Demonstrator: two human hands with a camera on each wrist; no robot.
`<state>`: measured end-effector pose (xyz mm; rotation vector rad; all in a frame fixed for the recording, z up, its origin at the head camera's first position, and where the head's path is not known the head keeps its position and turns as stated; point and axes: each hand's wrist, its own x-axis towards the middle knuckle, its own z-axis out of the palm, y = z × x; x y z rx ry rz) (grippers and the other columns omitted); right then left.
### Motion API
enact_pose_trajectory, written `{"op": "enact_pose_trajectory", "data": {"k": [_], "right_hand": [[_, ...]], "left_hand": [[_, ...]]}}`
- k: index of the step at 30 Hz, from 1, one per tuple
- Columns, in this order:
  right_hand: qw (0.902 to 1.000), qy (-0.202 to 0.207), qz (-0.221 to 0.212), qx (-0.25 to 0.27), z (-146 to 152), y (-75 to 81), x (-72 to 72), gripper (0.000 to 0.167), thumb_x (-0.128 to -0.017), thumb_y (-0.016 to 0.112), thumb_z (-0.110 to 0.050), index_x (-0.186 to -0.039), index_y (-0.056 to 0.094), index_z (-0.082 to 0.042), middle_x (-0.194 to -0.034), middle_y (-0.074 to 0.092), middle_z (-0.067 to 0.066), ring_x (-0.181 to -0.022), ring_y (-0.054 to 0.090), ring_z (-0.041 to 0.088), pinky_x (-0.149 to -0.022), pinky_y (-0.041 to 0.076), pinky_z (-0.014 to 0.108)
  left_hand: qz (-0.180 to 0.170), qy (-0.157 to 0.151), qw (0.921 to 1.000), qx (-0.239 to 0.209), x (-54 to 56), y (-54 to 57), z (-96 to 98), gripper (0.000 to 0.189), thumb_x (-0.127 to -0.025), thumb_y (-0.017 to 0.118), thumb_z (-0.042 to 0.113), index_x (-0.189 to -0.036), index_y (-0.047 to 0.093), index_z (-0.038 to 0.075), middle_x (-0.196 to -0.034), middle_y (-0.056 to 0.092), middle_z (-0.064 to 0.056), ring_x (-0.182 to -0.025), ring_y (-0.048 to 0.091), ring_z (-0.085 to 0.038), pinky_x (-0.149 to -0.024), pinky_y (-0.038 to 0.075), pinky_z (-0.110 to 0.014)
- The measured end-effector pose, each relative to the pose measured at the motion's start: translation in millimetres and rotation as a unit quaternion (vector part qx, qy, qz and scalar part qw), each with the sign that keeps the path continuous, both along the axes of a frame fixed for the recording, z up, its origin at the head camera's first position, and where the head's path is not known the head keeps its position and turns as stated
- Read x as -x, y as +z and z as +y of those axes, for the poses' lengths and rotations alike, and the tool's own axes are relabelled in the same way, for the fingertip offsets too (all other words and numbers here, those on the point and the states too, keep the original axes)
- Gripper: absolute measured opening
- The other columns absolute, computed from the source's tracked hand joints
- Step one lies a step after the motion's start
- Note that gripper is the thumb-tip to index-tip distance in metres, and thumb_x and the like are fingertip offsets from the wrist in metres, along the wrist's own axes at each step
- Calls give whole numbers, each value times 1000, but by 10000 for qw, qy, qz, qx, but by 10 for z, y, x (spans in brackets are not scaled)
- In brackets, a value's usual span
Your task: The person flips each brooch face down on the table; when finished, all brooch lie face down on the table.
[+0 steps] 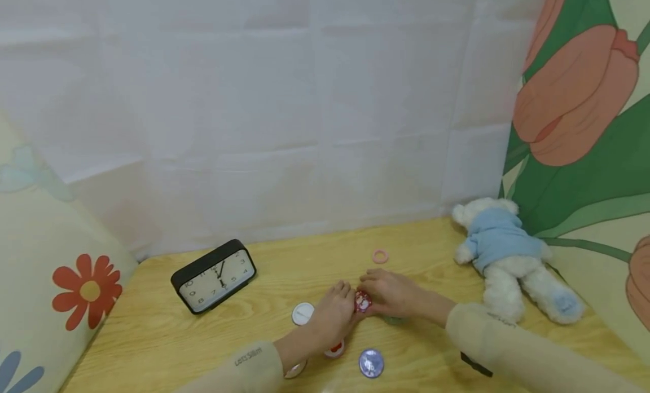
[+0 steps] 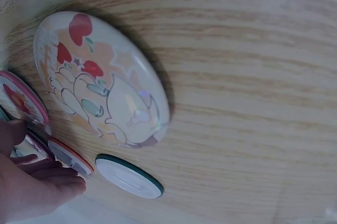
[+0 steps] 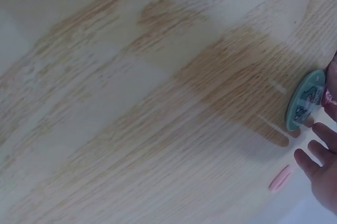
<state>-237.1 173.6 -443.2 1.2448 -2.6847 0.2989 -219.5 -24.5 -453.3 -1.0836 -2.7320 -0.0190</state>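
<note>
Between my two hands in the head view is a small round red badge (image 1: 363, 301) with a printed picture. My left hand (image 1: 332, 309) pinches it from the left, thumb and fingers at its edge in the left wrist view. From the other side my right hand (image 1: 390, 293) holds its right edge, with the outer fingers spread in the right wrist view. A green-rimmed badge (image 3: 306, 100) lies beside the right hand, partly hidden under it in the head view. Near the left wrist are a white badge (image 1: 303, 313) and a red-and-white badge (image 1: 334, 349).
Closer to me lie a purple-blue badge (image 1: 371, 363) and an orange badge (image 2: 105, 87) with strawberries. A pink ring (image 1: 380, 256) is beyond the right hand. A black desk clock (image 1: 215, 277) stands left; a white teddy bear (image 1: 503, 241) in blue lies right.
</note>
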Motion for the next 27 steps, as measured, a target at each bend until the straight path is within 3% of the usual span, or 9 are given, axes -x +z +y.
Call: {"op": "enact_pose_trajectory", "data": {"k": [12, 27], "right_hand": [[9975, -183, -677, 29, -44, -16, 29, 44, -86, 74, -31, -119, 65, -3, -126, 61, 19, -116, 59, 31, -99, 48, 44], [9976, -128, -643, 215, -54, -48, 64, 44, -81, 77, -28, -116, 68, -4, -113, 66, 9, -102, 65, 22, -90, 54, 35]], "left_hand": [[-14, 122, 9997, -201, 0, -14, 20, 48, -92, 67, 34, -115, 63, -8, -119, 63, -22, -116, 59, -34, -104, 45, -39], [-163, 254, 9992, -263, 17, -23, 25, 44, -90, 70, 33, -112, 65, -4, -117, 63, -19, -115, 59, -32, -101, 47, -39]]}}
